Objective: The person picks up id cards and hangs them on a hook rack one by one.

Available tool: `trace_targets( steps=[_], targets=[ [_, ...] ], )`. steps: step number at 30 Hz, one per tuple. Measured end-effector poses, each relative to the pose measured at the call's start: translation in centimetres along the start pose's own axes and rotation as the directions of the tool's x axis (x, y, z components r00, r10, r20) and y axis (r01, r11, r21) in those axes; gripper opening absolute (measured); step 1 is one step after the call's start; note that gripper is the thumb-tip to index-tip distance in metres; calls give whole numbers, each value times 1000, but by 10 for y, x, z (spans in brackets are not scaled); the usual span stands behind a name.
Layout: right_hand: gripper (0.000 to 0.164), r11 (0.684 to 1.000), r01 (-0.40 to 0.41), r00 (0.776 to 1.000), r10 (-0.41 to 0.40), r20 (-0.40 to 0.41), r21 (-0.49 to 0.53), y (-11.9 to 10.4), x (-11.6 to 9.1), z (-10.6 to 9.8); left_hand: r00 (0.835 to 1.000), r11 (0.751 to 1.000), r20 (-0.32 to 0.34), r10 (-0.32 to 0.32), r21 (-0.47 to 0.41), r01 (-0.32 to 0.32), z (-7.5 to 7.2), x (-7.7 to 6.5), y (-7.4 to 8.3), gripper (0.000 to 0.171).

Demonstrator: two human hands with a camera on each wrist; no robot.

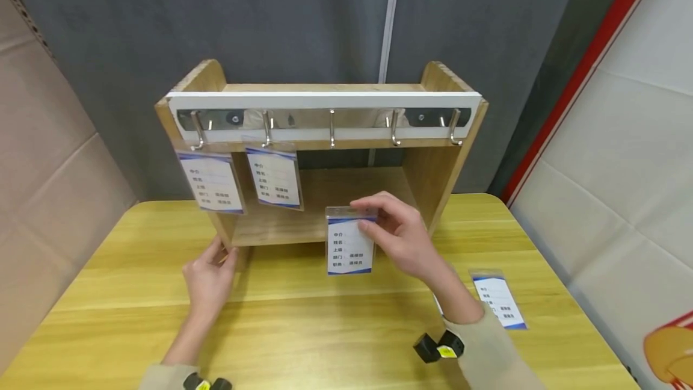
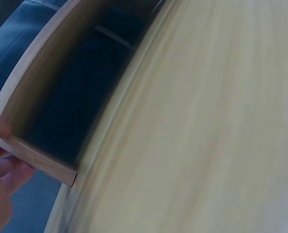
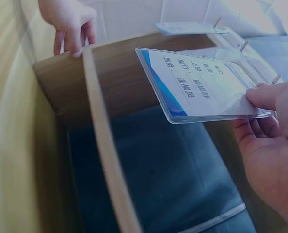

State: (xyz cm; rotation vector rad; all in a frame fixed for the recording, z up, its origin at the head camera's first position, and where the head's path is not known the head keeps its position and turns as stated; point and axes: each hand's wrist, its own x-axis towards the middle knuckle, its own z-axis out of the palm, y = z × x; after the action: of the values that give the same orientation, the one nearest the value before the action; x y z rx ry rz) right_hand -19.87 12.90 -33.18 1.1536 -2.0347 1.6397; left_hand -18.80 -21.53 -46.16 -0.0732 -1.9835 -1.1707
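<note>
Dark grey cloth [image 1: 303, 23] covers the wall at twelve o'clock, behind a yellow wood-grain tabletop [image 1: 303, 318]. On that surface, around the middle, stands an open wooden shelf [image 1: 428, 164] with a white bar [image 1: 303, 101] across its upper front, carrying a metal strip with five hooks. From the hook [image 1: 197, 131] at the strip's nine o'clock end hangs one printed badge [image 1: 212, 185] in clear plastic; from the next hook inward [image 1: 266, 128] hangs a second badge [image 1: 273, 176]. The person's right hand [image 1: 397, 233] holds a third badge [image 1: 346, 254], its fingers clamped on the upper corner at the card's one o'clock, with the thumb across the front. This held badge is at six o'clock from the middle hook [image 1: 332, 128], apart from it, its printed side with blue edging facing the person. At about eight o'clock on the shelf, the left hand [image 1: 208, 278] grips the lower corner, thumb and fingers clamped on the side board. Another badge [image 1: 495, 297] lies flat on the tabletop at four o'clock from the held one, close by the right forearm. Both sleeves are beige, and a black device [image 1: 450, 345] sits at the right cuff.
</note>
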Motion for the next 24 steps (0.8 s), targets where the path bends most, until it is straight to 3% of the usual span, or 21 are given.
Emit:
trace_targets(
  steps=[16,24],
  targets=[
    [32,991,135,986,-132,-103,15,-21,38,6,1000,1000,-11,10,-2,-10,0,1,1,45],
    [30,975,219,963,-212,-166,26,-26,53,8,1000,1000,-12,8,-4,-8,0,0,2,44]
  ],
)
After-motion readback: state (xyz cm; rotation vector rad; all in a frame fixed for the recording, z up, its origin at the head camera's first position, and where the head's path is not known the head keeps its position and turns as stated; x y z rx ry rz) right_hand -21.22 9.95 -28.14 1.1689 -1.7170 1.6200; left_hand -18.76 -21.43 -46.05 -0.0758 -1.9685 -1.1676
